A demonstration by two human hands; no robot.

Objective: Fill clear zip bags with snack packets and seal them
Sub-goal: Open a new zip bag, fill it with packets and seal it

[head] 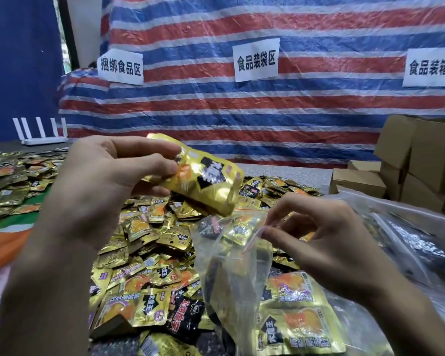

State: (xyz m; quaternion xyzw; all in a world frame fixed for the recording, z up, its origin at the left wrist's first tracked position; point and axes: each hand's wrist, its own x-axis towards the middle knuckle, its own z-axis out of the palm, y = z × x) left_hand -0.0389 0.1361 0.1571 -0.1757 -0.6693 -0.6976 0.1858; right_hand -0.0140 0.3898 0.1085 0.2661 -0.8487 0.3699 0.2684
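White plastic is seen at far left, where a router (pixel 43 136) with upright antennas is set at the back of the table (pixel 280 170). Loose gold packets (pixel 10 176) are spread in front of it. Next, a stack of gold snack packets (pixel 203 183) is gripped by the left hand (pixel 108 181), with fingers and thumb curled round one end. It is held tilted above a heap of packets (pixel 152 253), part of which is hidden by the forearm. Just below the stack's lower end, the clear zip bag (pixel 231 265) is held up at its rim, pinched between the thumb and fingertips of the right hand (pixel 326 242). A few packets are seen inside it. A striped tarpaulin (pixel 242 111) bearing paper signs (pixel 256 60) is hung behind. Filled clear bags (pixel 409 240) and cardboard boxes (pixel 409 163) are stacked at right.
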